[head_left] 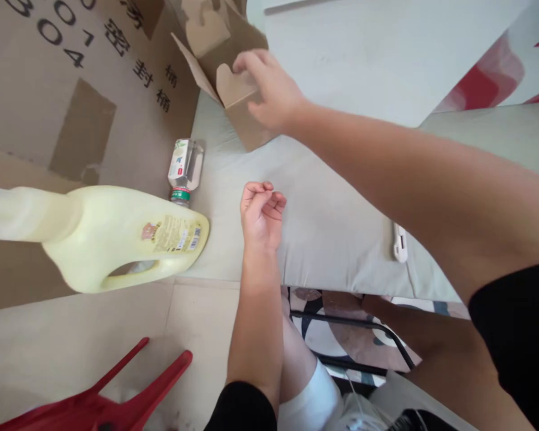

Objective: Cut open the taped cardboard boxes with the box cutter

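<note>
My right hand (272, 90) reaches over the near end of a small open cardboard box (251, 129) at the top. Its thumb and fingers are apart and nothing shows between them; whether the fingertips touch the rounded flap (231, 87) I cannot tell. Below it, my left hand (263, 215) is held palm up above the pale cloth, its fingers loosely curled and no object visible in them. To its left a clear bottle with a green cap (186, 164) lies on the cloth. Beside that is a large pale yellow jug with a handle (130, 233).
A big printed carton (85, 120) stands along the left. White boxes (363, 60) are at the top right. A small white device (400, 242) lies near the cloth's front edge. Red chair-like parts (139, 389) are at the lower left, and a black metal frame (341, 320) is below the edge.
</note>
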Motion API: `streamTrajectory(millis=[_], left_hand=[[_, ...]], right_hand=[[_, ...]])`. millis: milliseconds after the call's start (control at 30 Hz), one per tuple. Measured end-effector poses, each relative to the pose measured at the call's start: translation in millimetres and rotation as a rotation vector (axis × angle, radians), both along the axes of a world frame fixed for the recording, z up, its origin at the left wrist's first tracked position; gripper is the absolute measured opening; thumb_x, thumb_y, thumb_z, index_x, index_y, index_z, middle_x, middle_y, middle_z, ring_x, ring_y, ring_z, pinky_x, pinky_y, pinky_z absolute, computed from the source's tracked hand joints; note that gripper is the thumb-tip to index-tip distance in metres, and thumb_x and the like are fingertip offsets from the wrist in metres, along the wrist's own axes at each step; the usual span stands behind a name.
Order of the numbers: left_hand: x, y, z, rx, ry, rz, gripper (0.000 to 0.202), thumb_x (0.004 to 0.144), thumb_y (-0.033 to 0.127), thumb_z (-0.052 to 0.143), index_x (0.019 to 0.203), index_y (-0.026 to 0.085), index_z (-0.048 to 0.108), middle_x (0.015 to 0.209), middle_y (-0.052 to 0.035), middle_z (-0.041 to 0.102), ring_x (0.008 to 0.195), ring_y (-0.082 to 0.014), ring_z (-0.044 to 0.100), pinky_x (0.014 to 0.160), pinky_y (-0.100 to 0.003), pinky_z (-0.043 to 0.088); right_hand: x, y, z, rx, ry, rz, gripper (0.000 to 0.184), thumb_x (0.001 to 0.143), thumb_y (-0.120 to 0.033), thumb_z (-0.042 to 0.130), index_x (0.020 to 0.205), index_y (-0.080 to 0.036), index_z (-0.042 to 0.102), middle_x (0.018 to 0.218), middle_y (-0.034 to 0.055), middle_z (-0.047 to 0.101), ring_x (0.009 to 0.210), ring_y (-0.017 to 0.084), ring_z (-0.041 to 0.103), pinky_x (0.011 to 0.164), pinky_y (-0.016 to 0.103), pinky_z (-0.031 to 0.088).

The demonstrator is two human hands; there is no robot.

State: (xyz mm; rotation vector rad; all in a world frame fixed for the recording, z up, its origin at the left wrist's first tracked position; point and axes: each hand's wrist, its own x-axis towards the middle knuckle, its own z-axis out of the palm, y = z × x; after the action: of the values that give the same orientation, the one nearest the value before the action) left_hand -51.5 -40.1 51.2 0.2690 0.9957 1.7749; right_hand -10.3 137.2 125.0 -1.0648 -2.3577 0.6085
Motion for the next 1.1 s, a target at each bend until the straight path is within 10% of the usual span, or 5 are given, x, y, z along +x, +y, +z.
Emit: streamTrajectory(millis=[200, 367, 633, 833, 1100], left_hand=[[-14.4, -3.1, 1.5, 0.005, 0.009, 0.018, 0.031, 0.060, 0.014, 0.070, 0.076, 0.021, 0.044, 0.076, 0.0070, 0.059, 0.056, -0.0047, 0.060, 0.061, -0.020, 0.051], [-17.9, 0.0, -4.6, -0.070, 0.172, 0.302, 0.028, 0.062, 0.015, 0.067, 0.077, 0.021, 0.045, 0.075, 0.0055, 0.055, 0.069, -0.0082, 0.065, 0.065, -0.019, 0.046], [-25.7, -0.9, -3.6, -0.076, 0.326, 0.611, 0.011, 0.079, 0.020, 0.050, 0.089, 0.023, 0.047, 0.094, 0.0005, 0.056, 0.096, -0.0122, 0.063, 0.083, -0.025, 0.045], [-0.5, -2.8, 15.3, 0.115, 0.340, 0.430, 0.034, 0.097, 0.040, 0.031, 0.093, 0.020, 0.058, 0.096, -0.0042, 0.066, 0.096, -0.0129, 0.063, 0.093, -0.027, 0.049], [40.6, -8.2, 8.6, 0.338, 0.735, 0.226, 0.068, 0.094, 0.074, 0.029, 0.080, 0.018, 0.064, 0.079, -0.0070, 0.067, 0.091, -0.0212, 0.068, 0.101, -0.039, 0.053]], right_hand=[[-12.1, 23.4, 10.8, -0.062, -0.153, -0.108, 0.077, 0.093, -0.016, 0.062, 0.160, -0.023, 0.023, 0.142, 0.0109, 0.055, 0.128, 0.027, 0.059, 0.110, 0.047, 0.050], [-0.1, 19.9, 9.3, 0.063, -0.129, -0.130, 0.023, 0.089, -0.016, 0.067, 0.111, -0.022, 0.069, 0.112, 0.0036, 0.071, 0.108, 0.023, 0.066, 0.101, 0.042, 0.057], [128.1, -96.7, 3.0, 0.179, 0.202, 0.083, 0.012, 0.086, -0.013, 0.061, 0.090, -0.020, 0.069, 0.093, 0.0017, 0.072, 0.076, 0.014, 0.063, 0.082, 0.033, 0.056], [237.3, -198.0, -17.5, 0.002, 0.446, 0.111, 0.007, 0.092, -0.029, 0.067, 0.097, -0.027, 0.069, 0.086, 0.0010, 0.074, 0.067, 0.015, 0.067, 0.058, 0.030, 0.053], [255.0, -208.4, -74.0, 0.118, 0.525, -0.375, 0.043, 0.085, -0.044, 0.073, 0.124, -0.035, 0.058, 0.132, 0.0095, 0.058, 0.107, 0.029, 0.069, 0.087, 0.050, 0.061]])
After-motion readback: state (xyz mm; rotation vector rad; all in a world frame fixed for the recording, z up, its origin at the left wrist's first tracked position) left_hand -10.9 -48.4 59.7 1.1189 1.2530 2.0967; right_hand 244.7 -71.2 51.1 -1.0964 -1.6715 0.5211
